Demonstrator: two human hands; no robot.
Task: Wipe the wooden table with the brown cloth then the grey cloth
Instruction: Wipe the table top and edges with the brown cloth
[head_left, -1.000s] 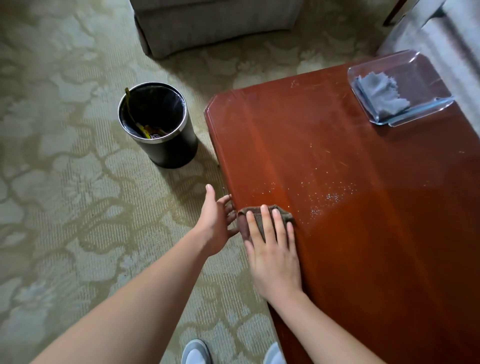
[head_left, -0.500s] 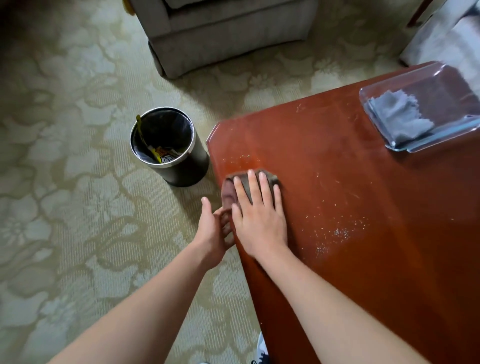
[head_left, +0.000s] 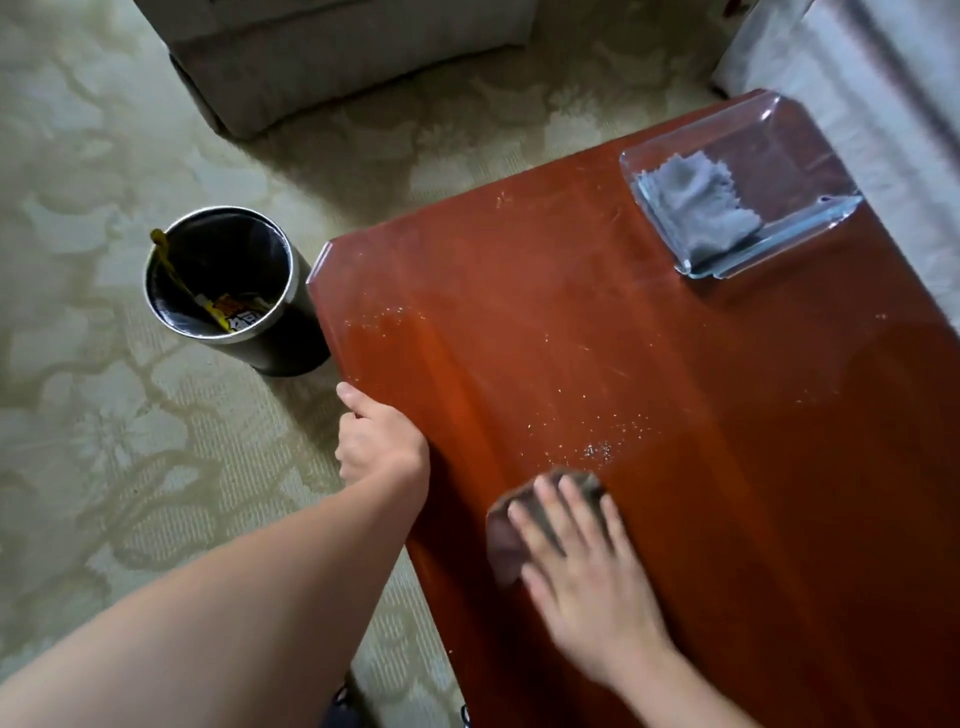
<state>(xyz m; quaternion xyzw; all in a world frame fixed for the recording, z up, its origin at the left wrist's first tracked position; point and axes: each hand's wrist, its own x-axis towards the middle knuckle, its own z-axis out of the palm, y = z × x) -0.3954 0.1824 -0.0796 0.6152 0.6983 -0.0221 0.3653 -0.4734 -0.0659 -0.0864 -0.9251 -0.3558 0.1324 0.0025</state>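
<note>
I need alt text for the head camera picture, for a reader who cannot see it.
A person's right hand presses a brown cloth flat on a wooden table near scattered crumbs, while the left hand is at the table's edge. A grey cloth lies in a clear tray at the far corner; a black bin stands on the carpet.

free: red-brown wooden bench (head_left: 519, 338) open ahead of me | blocked: clear glass tray (head_left: 784, 150), far right corner | left: black round bin (head_left: 298, 345) beside bench corner
</note>
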